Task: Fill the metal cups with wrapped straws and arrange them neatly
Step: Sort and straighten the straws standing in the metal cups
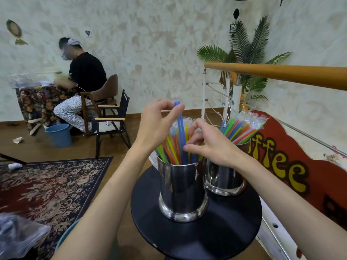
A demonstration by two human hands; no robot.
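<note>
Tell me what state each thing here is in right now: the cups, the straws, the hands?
Near metal cup: upright on the round black table, packed with wrapped straws.
Far metal cup: upright, full, straws leaning right.
Blue straw: raised above the others, pinched by the left hand.
Right hand: fingers curled among the near cup's straws.
Blue bucket: upright on the floor.
Paper cup: tipped over on the floor.
</note>
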